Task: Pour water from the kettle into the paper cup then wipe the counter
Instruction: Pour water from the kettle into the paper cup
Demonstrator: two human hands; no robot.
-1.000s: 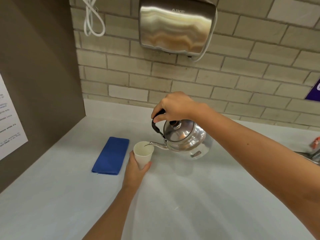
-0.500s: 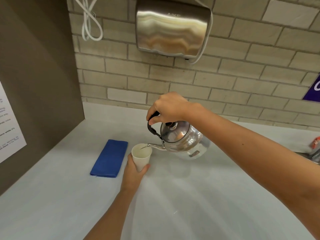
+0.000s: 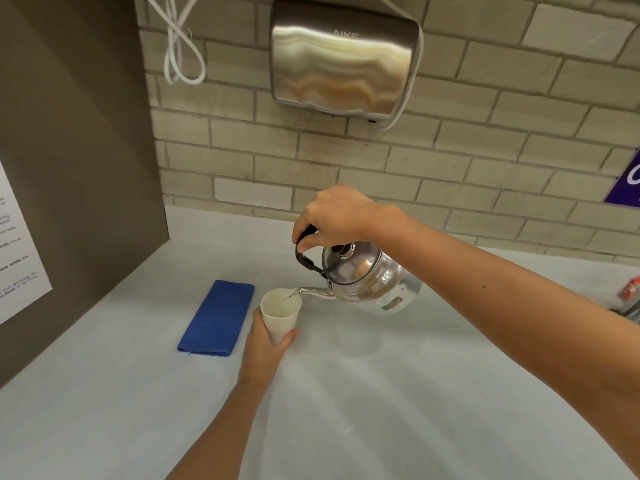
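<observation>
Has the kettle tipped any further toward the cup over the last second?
Yes. Against the blue cloth lying flat, the kettle has tilted more; its spout now sits over the paper cup rim.

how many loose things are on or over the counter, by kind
kettle: 1, held by the right hand
paper cup: 1, held by the left hand
blue cloth: 1, folded, flat on the counter
total: 3
An orange item at the right edge is cut off and not counted.
</observation>
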